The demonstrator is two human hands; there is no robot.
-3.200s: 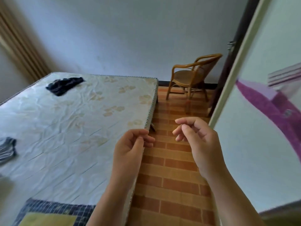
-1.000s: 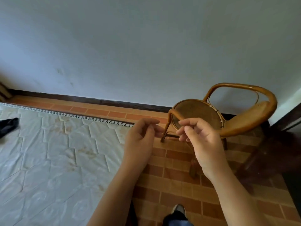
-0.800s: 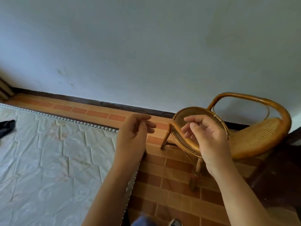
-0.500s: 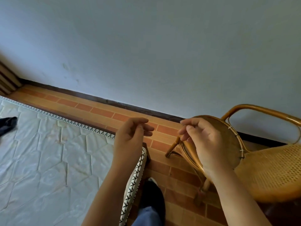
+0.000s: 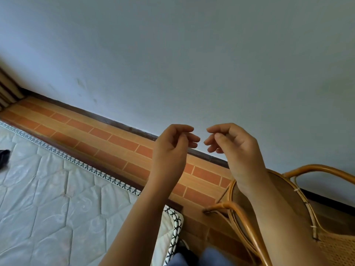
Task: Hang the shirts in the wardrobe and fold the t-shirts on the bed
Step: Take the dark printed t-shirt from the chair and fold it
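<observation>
My left hand [image 5: 172, 144] and my right hand [image 5: 233, 144] are raised side by side in front of the wall, fingers loosely curled, holding nothing. Their fingertips are a small gap apart. The bed's white patterned mattress [image 5: 53, 198] fills the lower left, with its corner under my left forearm. A dark garment [image 5: 3, 158] lies on the mattress at the far left edge, mostly cut off. No wardrobe is in view.
A rattan chair [image 5: 299, 214] stands close at the lower right, under my right forearm. An orange brick-pattern floor strip [image 5: 107, 143] runs between mattress and grey wall [image 5: 172, 54]. My leg and a dark shoe [image 5: 187, 254] show at the bottom. A curtain edge [image 5: 5, 87] is at left.
The view has swung from the bed and door to the wall, and moved nearer the chair and mattress corner. Both hands rose and came closer together, still holding nothing.
</observation>
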